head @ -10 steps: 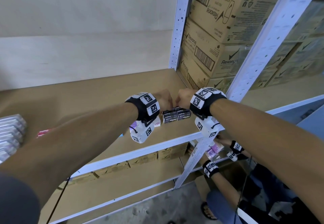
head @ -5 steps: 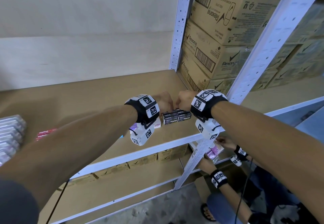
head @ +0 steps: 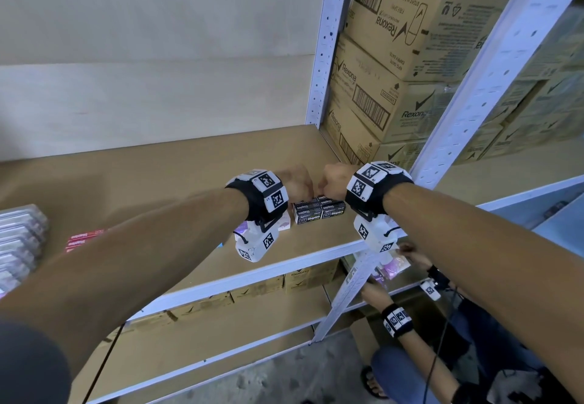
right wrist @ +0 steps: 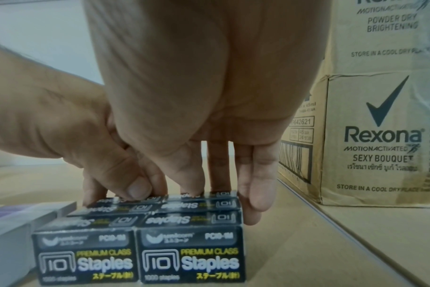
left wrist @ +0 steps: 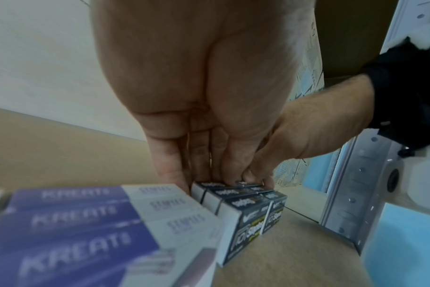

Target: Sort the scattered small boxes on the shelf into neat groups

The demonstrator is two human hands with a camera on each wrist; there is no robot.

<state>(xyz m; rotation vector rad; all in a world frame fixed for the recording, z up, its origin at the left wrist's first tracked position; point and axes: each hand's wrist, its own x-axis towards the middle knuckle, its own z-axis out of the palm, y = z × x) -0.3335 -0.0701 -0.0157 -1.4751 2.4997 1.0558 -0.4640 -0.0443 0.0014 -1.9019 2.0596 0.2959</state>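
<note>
Small dark-blue cardboard staple boxes [head: 319,211] are seen packed into a tight block, two across and about three deep, near the front edge of the brown fibreboard shelf [head: 177,179], at about 5 o'clock on the board in the head view. The far row of the block is being touched from both sides. The left hand [head: 298,179] is held over the block's far left corner, its fingers nearly straight and pointed down, fingertips [left wrist: 174,178] pressed against the back boxes. The right hand [head: 335,178] is set at the far right corner, fingers straight beside and behind the boxes, thumb laid on top; nothing is lifted by either hand.

Just left of the block, at 9 o'clock from it, a finished row of purple-and-white flat staple cartons [left wrist: 86,219] is laid side by side. Further off at 9 o'clock, thin red boxes [head: 82,240] lie loose, and clear plastic packs [head: 19,242] are stacked at the shelf's left edge.

By these signs, two groups are judged nearly done; the dark block is only being squared, and the red boxes remain to be gathered.
</note>
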